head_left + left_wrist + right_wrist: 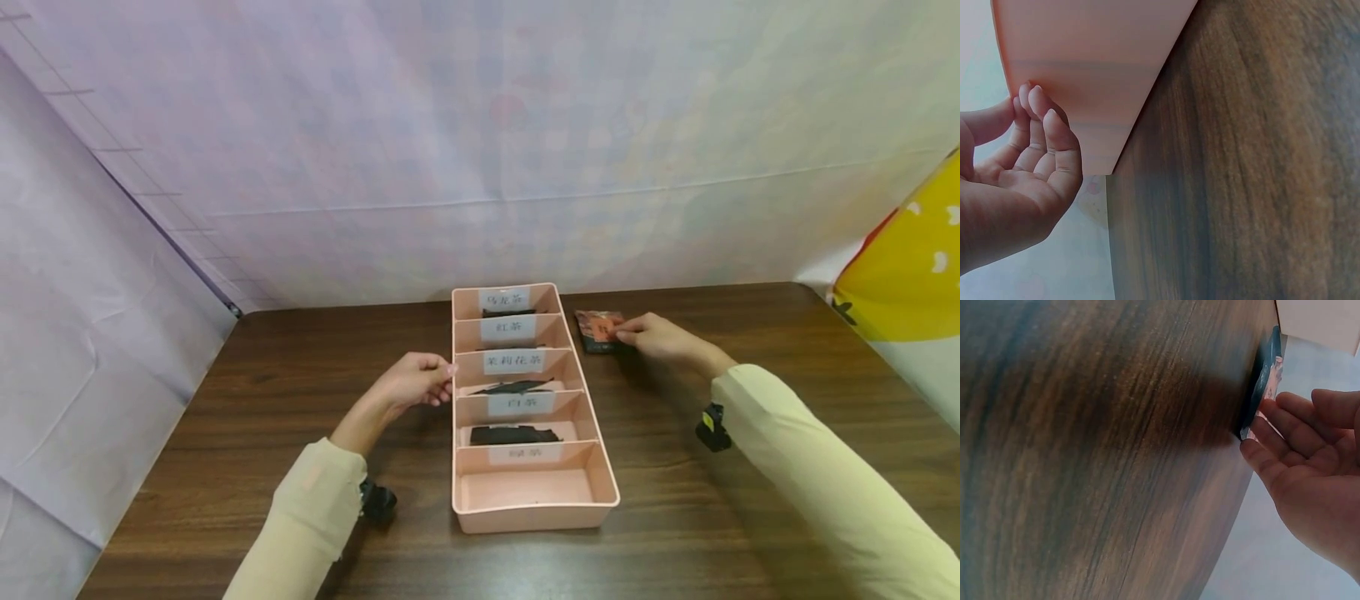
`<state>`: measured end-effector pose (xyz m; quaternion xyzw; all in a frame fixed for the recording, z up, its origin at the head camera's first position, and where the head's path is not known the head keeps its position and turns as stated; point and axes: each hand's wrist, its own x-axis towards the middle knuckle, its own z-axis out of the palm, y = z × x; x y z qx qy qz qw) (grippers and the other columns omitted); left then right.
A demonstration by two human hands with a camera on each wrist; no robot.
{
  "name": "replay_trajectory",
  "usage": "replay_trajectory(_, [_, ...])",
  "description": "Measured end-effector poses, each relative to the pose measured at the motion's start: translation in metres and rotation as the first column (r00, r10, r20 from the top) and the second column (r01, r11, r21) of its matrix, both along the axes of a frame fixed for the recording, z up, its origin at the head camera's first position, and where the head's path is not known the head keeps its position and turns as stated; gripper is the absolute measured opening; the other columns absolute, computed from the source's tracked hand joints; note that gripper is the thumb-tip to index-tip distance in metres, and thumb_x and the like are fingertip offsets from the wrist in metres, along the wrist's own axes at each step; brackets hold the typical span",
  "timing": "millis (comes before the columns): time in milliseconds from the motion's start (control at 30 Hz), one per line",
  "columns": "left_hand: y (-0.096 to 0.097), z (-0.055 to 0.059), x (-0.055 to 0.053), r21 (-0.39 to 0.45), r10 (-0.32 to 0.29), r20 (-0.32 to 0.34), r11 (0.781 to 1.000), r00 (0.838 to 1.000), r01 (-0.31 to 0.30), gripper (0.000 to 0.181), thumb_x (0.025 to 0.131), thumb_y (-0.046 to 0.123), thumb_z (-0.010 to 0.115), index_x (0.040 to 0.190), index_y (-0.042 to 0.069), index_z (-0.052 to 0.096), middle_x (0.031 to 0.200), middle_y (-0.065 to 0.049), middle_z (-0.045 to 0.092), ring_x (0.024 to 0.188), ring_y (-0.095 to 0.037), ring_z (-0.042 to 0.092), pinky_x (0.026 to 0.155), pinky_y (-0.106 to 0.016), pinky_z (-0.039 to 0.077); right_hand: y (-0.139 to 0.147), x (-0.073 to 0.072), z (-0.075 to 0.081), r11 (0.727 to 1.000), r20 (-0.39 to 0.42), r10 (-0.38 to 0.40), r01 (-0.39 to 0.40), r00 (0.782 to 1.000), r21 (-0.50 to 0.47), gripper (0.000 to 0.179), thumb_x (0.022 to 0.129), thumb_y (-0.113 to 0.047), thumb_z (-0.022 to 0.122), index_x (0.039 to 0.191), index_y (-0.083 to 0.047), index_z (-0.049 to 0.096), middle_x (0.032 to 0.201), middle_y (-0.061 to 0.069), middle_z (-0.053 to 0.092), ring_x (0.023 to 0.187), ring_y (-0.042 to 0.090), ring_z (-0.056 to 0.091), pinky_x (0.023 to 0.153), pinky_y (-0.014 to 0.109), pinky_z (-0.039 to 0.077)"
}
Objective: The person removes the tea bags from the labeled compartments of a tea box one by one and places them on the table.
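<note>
A long pink divided box [536, 518] stands on the table, its compartments labelled with paper strips in Chinese characters. My left hand [411, 382] pinches the box's left rim near the middle; in the left wrist view its thumb is at the top edge and the fingers curl against the outer wall [1097, 50]. To the right of the box's far end lies a flat packet, black and orange-red [598, 327]. My right hand [663, 337] reaches to this packet's right side. In the right wrist view, its fairly straight fingers [1285, 425] touch the packet's edge, with the thumb apart.
Dark packets lie in several compartments, such as a black packet [513, 435] in the second from the front. The nearest compartment [525, 487] shows its bare pink floor. A pale curtain [360, 167] hangs behind the brown wooden table [300, 400]; a yellow cloth [911, 283] hangs at right.
</note>
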<state>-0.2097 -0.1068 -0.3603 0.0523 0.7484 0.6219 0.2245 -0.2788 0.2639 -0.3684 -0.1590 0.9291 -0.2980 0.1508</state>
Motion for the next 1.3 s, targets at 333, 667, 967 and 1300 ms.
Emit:
replay_trajectory(333, [0.000, 0.000, -0.001, 0.001, -0.001, 0.011, 1.000, 1.000, 0.001, 0.018, 0.095, 0.007, 0.046, 0.080, -0.001, 0.051, 0.069, -0.005, 0.052, 0.059, -0.012, 0.050, 0.055, -0.021, 0.043, -0.003, -0.006, 0.000, 1.000, 0.001, -0.002, 0.002, 1.000, 0.019, 0.035, 0.098, -0.013, 0.040, 0.121, 0.011, 0.050, 0.124, 0.031, 0.046, 0.117, 0.045, 0.039, 0.096, 0.054, 0.032])
replay_trajectory(667, [0.000, -0.001, -0.003, -0.002, -0.008, 0.011, 1.000, 1.000, 0.008, 0.018, 0.095, 0.006, 0.046, 0.086, -0.008, 0.051, 0.069, -0.005, 0.052, 0.059, -0.012, 0.051, 0.056, -0.021, 0.043, -0.004, -0.003, 0.008, 0.999, -0.036, 0.017, -0.015, 0.999, 0.036, 0.035, 0.098, -0.015, 0.039, 0.118, 0.010, 0.054, 0.116, 0.029, 0.053, 0.107, 0.040, 0.049, 0.087, 0.051, 0.040])
replay_trajectory(967, [0.000, -0.001, -0.003, -0.001, -0.006, 0.013, 1.000, 1.000, 0.006, 0.018, 0.095, 0.006, 0.046, 0.089, -0.010, 0.050, 0.068, -0.005, 0.052, 0.059, -0.011, 0.051, 0.055, -0.020, 0.043, -0.010, 0.015, 0.038, 0.998, -0.094, 0.057, -0.059, 0.994, -0.011, 0.035, 0.097, -0.019, 0.045, 0.123, 0.003, 0.052, 0.120, 0.023, 0.054, 0.109, 0.037, 0.050, 0.087, 0.051, 0.041])
replay_trajectory(1300, [-0.001, -0.001, -0.003, 0.001, -0.014, 0.005, 1.000, 1.000, 0.014, 0.017, 0.095, 0.005, 0.045, 0.082, -0.004, 0.052, 0.068, -0.005, 0.052, 0.059, -0.012, 0.050, 0.055, -0.021, 0.043, -0.034, 0.042, 0.075, 0.980, -0.206, 0.177, -0.193, 0.962, -0.056, 0.024, 0.090, -0.015, 0.058, 0.111, -0.004, 0.063, 0.106, 0.012, 0.064, 0.094, 0.022, 0.060, 0.075, 0.038, 0.047])
